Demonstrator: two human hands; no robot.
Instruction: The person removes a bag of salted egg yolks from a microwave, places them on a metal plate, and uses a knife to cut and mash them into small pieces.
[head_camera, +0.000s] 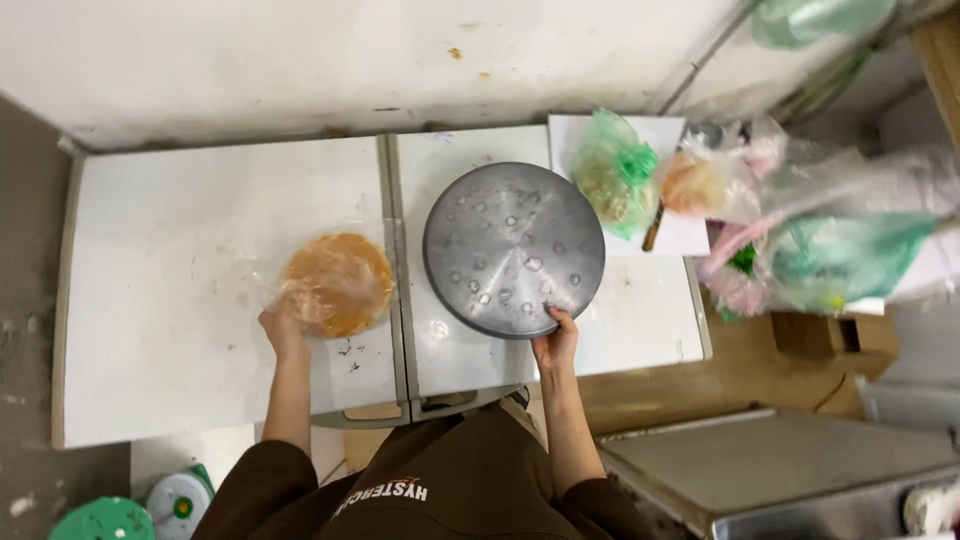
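A round grey metal pan (512, 246) with a dimpled, wet-looking face lies on the white chest top (170, 290). My right hand (555, 343) grips its near rim. To the left lies an orange-brown flat round of food in clear plastic wrap (338, 283). My left hand (282, 327) holds the wrap at its near left edge.
Several plastic bags are piled at the right: a green one (613, 172), one holding something orange (692, 185) and others in pink and green (830, 255). A grey metal counter (780, 465) is at the lower right. Green-lidded containers (105, 520) stand on the floor at the lower left.
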